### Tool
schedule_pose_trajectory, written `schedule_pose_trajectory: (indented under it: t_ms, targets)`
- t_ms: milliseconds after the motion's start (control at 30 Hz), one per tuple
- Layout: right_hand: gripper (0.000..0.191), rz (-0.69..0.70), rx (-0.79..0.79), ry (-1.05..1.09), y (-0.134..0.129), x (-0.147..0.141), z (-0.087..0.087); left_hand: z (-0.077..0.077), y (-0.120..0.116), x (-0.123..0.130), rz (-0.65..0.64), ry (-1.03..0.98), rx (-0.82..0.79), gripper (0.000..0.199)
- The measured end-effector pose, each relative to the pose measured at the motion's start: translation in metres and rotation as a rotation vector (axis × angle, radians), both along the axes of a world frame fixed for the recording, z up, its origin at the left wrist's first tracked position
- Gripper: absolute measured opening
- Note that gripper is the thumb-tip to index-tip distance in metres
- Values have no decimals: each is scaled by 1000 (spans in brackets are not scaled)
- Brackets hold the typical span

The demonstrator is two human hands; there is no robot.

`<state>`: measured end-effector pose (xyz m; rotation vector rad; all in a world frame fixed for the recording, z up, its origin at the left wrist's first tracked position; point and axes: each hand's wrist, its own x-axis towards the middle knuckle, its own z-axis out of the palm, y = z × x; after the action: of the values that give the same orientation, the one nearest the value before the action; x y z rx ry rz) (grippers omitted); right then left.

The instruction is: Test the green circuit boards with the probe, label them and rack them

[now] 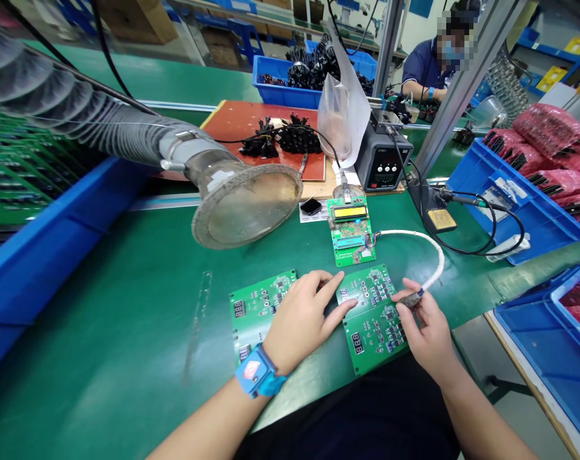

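Clock directions run from the right board panel [366,345], which lies flat on the green table [141,313] just in front of the person. The right hand [427,326] pinches a dark probe [409,299] at the end of a white cable [436,262]; its tip seems to meet the panel's right edge, though the fingers make this hard to judge. The left hand [304,306] grips nothing: thumb and forefinger spread onto the panel, the hand covering much of the left board panel [251,300] at 9 o'clock.

Near 12 sits a board with a yellow display [351,231], the soldering station [383,160] behind it. At 10, an extraction hood [246,204] hangs low, screening the table behind. A soldering iron's black cord [494,233] loops at 2.

Beyond the hood at 11, a blue bin [285,96] holds black cable bundles [313,64]. At 10, a blue crate [55,249] holds upright green boards [16,166]. At 2, a tilted blue bin [486,172] is heaped with pink-wrapped packs [553,140]; another bin [534,326] at 3 holds more.
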<state>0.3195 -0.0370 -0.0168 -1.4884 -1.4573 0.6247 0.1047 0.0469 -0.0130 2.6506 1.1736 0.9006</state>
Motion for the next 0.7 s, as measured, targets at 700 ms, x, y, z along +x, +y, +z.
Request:
schedule_pose_trajectory:
  t_ms: [700]
  targets:
    - [40, -124, 73, 609, 24, 4, 13, 31, -10, -21, 219, -731, -700, 44]
